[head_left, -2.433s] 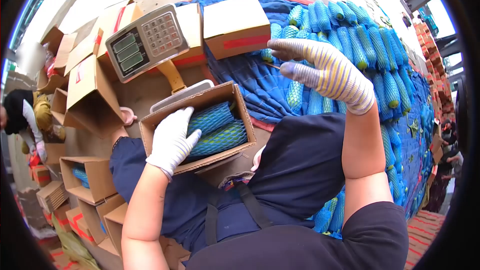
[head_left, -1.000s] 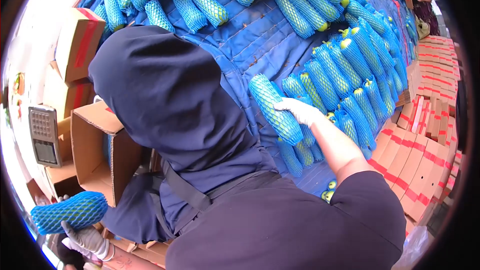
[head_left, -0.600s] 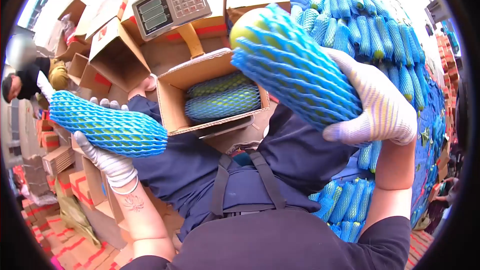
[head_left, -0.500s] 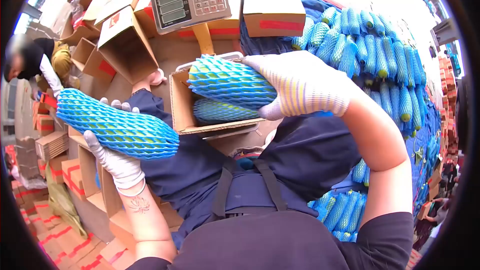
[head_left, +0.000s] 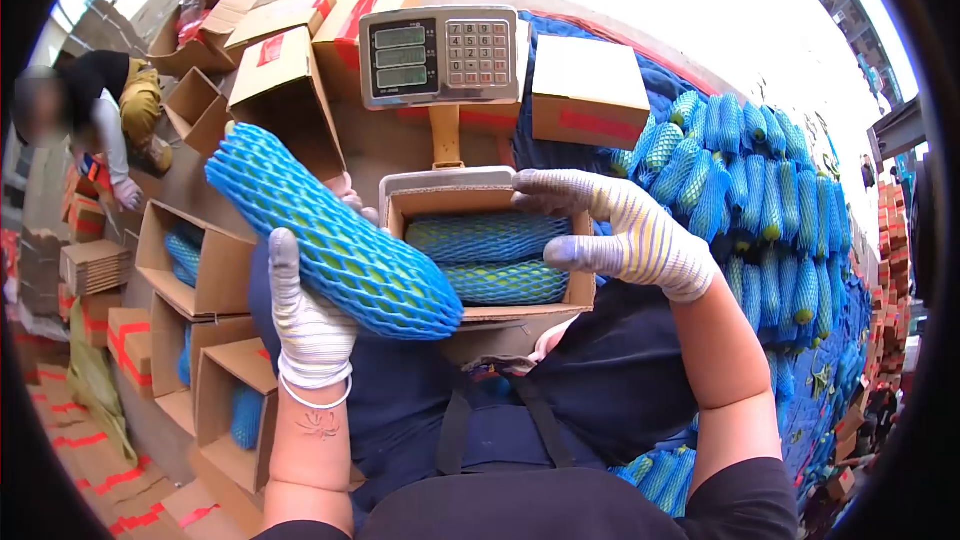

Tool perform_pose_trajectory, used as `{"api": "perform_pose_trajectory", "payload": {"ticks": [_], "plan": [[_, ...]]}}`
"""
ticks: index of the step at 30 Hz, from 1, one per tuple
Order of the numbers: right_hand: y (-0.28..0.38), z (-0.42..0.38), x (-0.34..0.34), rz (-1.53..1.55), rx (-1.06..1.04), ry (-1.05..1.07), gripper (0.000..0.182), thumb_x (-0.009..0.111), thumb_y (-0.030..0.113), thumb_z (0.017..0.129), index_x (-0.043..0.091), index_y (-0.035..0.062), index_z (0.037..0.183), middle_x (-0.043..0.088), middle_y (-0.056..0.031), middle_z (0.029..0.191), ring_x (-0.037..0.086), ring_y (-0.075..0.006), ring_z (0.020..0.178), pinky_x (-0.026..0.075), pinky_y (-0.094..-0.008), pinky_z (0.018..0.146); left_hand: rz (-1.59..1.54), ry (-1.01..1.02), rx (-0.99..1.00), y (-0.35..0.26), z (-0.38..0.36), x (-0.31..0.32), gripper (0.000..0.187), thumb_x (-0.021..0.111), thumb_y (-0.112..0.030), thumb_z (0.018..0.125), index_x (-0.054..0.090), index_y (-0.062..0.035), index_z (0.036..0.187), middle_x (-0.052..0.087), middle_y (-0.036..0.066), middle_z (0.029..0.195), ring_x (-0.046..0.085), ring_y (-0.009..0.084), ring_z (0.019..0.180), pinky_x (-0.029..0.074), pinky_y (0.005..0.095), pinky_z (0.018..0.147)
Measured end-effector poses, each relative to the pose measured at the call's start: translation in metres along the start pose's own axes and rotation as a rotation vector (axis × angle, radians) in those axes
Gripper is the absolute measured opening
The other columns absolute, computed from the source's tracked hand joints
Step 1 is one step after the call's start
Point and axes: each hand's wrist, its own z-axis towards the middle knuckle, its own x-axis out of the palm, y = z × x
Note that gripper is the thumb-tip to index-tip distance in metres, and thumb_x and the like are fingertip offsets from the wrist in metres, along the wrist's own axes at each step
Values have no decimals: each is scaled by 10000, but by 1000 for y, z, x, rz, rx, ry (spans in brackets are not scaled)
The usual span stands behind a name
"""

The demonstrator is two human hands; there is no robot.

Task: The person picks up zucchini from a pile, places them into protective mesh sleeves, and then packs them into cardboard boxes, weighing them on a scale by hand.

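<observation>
My left hand (head_left: 310, 330), in a striped white glove, grips a long green fruit in a blue foam net (head_left: 335, 235). The fruit is tilted, its lower end over the left front corner of an open cardboard box (head_left: 581, 280). Inside that box two netted fruits lie side by side, a back one (head_left: 480, 236) and a front one (head_left: 510, 283). My right hand (head_left: 645, 240), gloved alike, is at the box's right end with thumb and fingers apart and nothing between them. A weighing scale's display and keypad (head_left: 440, 55) stands behind the box.
Many netted fruits (head_left: 770, 200) are piled on a blue cloth at right. Open boxes (head_left: 195, 260) holding netted fruits stand at left. A closed carton (head_left: 590, 90) and other cartons lie beyond the scale. A person (head_left: 110, 120) bends down at far left.
My right hand has let go of a netted fruit, which now lies in the box. My left hand has brought its fruit rightward to the box. The view has shifted.
</observation>
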Motion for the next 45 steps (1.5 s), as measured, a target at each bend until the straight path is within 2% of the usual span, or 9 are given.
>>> {"api": "perform_pose_trajectory", "payload": {"ticks": [3, 7, 12, 18, 26, 30, 34, 40, 45], "plan": [[-3, -5, 11, 140, -98, 12, 1151, 900, 311, 632, 235, 54, 1537, 423, -175, 1462, 354, -288, 1398, 255, -414, 1153, 71, 197, -118, 19, 4, 53, 886, 667, -543, 863, 287, -36, 1484, 454, 130, 1415, 462, 264, 1293, 361, 460, 1096], [-3, -32, -3, 746, 176, -148, 1165, 908, 519, 452, 419, -44, 1347, 581, -181, 1191, 641, -288, 1007, 554, -418, 857, 285, 585, -308, 20, 8, 60, 839, 633, -548, 884, 353, -16, 1469, 447, 132, 1453, 458, 256, 1323, 336, 426, 1111], [-28, -53, -33, 816, -3, -346, 893, 766, 559, 684, 477, -56, 1263, 613, -175, 1062, 667, -274, 878, 581, -383, 798, 1529, 136, 347, 27, 47, -27, 752, 734, -350, 843, 415, 55, 1391, 493, 230, 1373, 453, 360, 1306, 329, 391, 1116], [-30, -71, -39, 880, -17, -573, 840, 749, 540, 733, 492, -82, 1236, 654, -194, 934, 684, -275, 845, 601, -379, 756, 1691, 177, -389, 18, 35, -55, 741, 629, -493, 891, 468, 72, 1342, 586, 259, 1271, 583, 345, 1164, 429, 359, 1021], [-22, -78, -32, 844, -61, -524, 845, 783, 484, 725, 469, -46, 1304, 611, -202, 1148, 679, -294, 909, 601, -402, 758, 1786, 245, -373, 31, 54, -72, 525, 577, -442, 924, 577, 27, 1160, 642, 257, 1110, 600, 386, 1072, 457, 402, 928], [-19, -78, -30, 641, 8, -504, 942, 823, 471, 660, 430, -52, 1339, 614, -197, 1144, 676, -278, 910, 591, -397, 776, 2138, 220, 749, 51, 48, -52, 518, 676, -265, 869, 526, -53, 1317, 635, 166, 1190, 598, 340, 1103, 451, 382, 990], [-13, -80, -35, 713, -41, -458, 888, 810, 419, 704, 428, -39, 1362, 634, -160, 1138, 652, -232, 971, 540, -365, 895, 1941, 853, 243, 70, 55, -3, 633, 700, -249, 838, 455, -50, 1386, 547, 212, 1316, 520, 357, 1221, 397, 402, 1065], [6, -137, -84, 554, -528, -673, 906, 793, 431, 743, 409, -116, 1355, 618, -236, 1196, 674, -299, 978, 578, -409, 849, 2256, 796, 16, 137, 81, 8, 861, 798, -375, 688, 431, -24, 1384, 510, 204, 1275, 503, 364, 1170, 409, 440, 1032], [-39, -217, -147, 25, -185, -1227, 777, 793, 356, 767, 447, 21, 1376, 630, -108, 1118, 602, -191, 1015, 497, -352, 901, 2357, 750, -44, 141, 87, 14, 913, 871, -369, 575, 485, -76, 1349, 487, 162, 1244, 440, 353, 1196, 367, 462, 1044]]}}
